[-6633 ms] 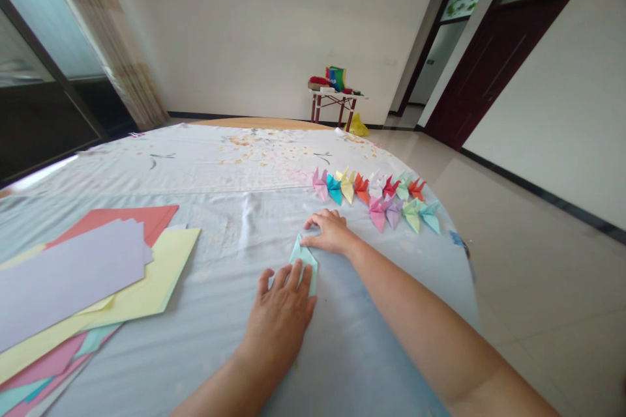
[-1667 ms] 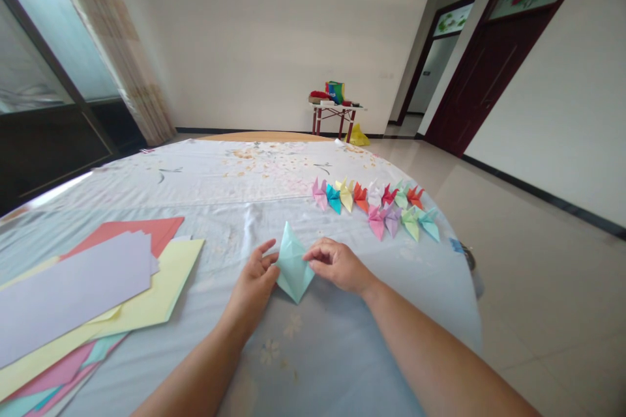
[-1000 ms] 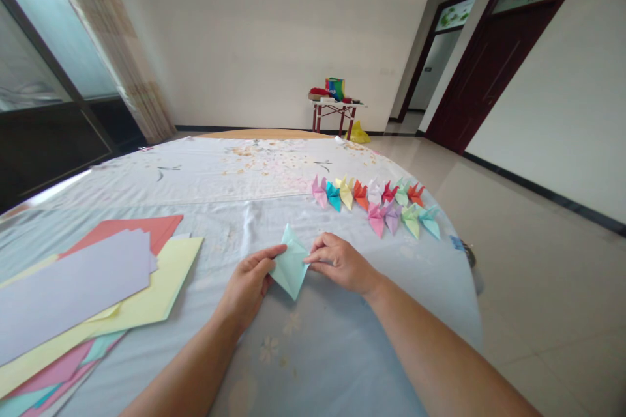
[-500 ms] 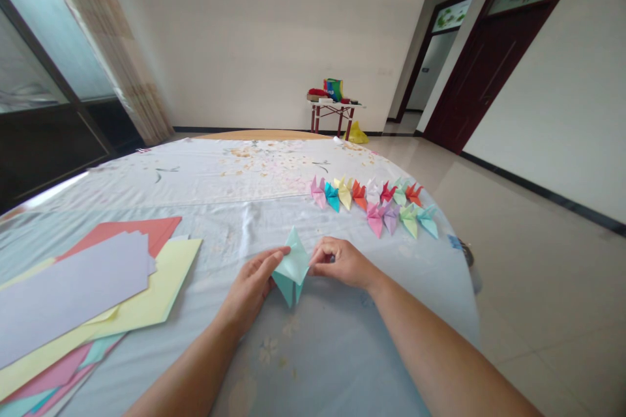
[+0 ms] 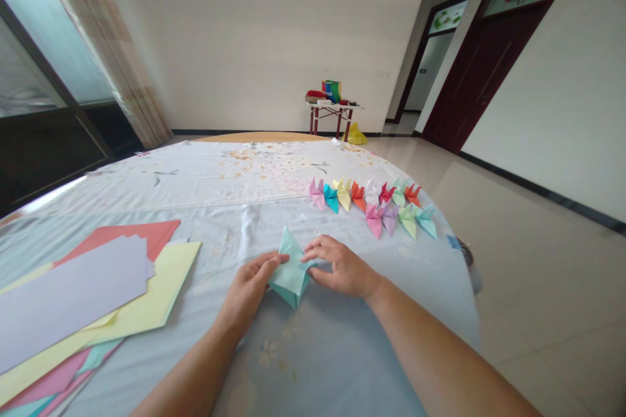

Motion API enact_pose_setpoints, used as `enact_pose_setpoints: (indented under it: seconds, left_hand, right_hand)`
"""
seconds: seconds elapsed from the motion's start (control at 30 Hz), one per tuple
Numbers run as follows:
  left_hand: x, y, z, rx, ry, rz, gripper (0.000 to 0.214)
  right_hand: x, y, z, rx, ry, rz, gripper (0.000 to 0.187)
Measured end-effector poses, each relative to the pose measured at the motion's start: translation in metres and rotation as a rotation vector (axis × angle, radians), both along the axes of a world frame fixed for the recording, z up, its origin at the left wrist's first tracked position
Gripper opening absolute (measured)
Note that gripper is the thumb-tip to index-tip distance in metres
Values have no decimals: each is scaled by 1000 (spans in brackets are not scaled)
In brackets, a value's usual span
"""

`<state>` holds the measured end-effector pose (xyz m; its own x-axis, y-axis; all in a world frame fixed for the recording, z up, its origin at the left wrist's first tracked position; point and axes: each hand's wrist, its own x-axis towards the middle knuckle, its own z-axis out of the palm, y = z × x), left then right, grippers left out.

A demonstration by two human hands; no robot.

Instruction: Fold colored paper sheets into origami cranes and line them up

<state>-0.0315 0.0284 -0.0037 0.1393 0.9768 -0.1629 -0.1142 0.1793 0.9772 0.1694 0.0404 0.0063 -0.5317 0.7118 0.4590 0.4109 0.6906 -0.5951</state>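
A half-folded piece of mint-green paper [image 5: 290,271] lies on the pale blue tablecloth [image 5: 317,352] just in front of me. My left hand [image 5: 247,290] pinches its left edge between thumb and fingers. My right hand [image 5: 337,265] presses and grips its right side with curled fingers. The paper's pointed tip sticks up between the two hands.
Two rows of several finished paper cranes [image 5: 376,202] in mixed colours stand at the right of the table. A stack of coloured paper sheets [image 5: 83,293] lies at the left. The round table's edge [image 5: 467,260] drops off to the tiled floor on the right.
The green paper was lifted off the cloth and turned between both hands, then lowered; now it rests lower and flatter, with my right hand pressing down on it.
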Motion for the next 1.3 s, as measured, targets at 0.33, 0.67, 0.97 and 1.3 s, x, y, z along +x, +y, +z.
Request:
enact_pose_setpoints:
  seconds: [0.33,0.67,0.97,1.3]
  left_hand:
    - [5,-8,21,47,172,36,40]
    - [11,-9,19,207,292,-43,24]
    - [9,-6,3,272,438,130,23]
    - [14,-13,7,341,427,157,21]
  right_hand:
    - [-6,-3,0,-5,36,-98,15]
    - [-13,-4,-5,-369,212,-305,16]
    - [-18,-11,1,-218,72,-161,17]
    - [-17,-9,-2,-90,4,-198,18]
